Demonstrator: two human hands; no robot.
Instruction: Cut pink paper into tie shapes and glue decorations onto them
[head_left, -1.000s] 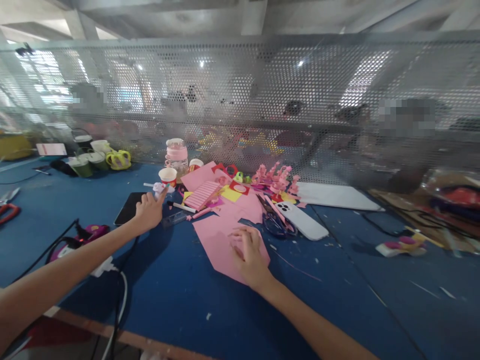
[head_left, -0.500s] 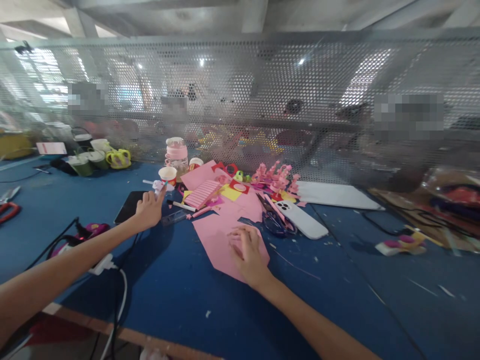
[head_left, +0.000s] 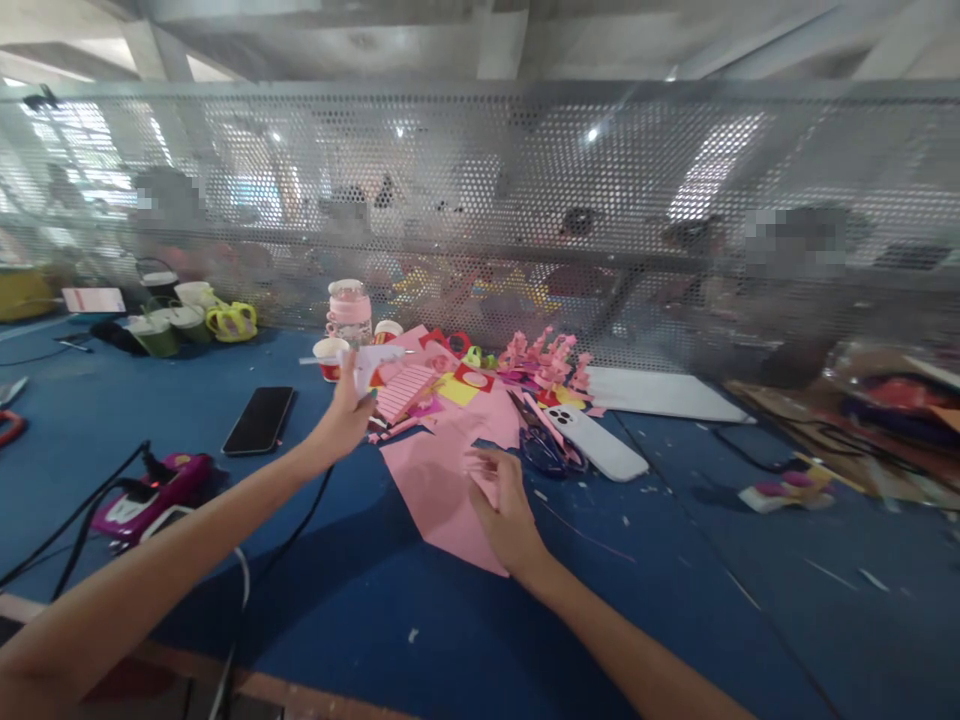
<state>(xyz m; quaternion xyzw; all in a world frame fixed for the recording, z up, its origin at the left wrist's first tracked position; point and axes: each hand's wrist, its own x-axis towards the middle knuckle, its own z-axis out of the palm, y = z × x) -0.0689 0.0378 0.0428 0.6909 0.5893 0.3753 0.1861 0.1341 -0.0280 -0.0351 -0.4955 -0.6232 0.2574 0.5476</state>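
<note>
Aloft, glue gun (head_left: 367,364) in left hand (head_left: 341,425)

Blue bench (head_left: 360,590); pink paper sheet (head_left: 439,480); black phone (head_left: 259,420); white phone (head_left: 596,441); magenta glue gun (head_left: 154,492); pink-striped pad (head_left: 405,391); silver perforated screen (head_left: 480,200)

- Black phone (head_left: 259,420), flat on the blue table (head_left: 337,600), left of centre.
- White phone (head_left: 596,440), camera side up, right of centre.
- Scissors (head_left: 544,445), just beside the white phone.
- Magenta tool (head_left: 154,495) with black cable, lower left.
- Pink jar (head_left: 350,310), centre, near the mesh screen (head_left: 480,200).
- Green and white cups (head_left: 169,325), upper left.
- Pink paper flowers (head_left: 544,360), centre.
- White board (head_left: 660,392), right of the flowers.
</note>
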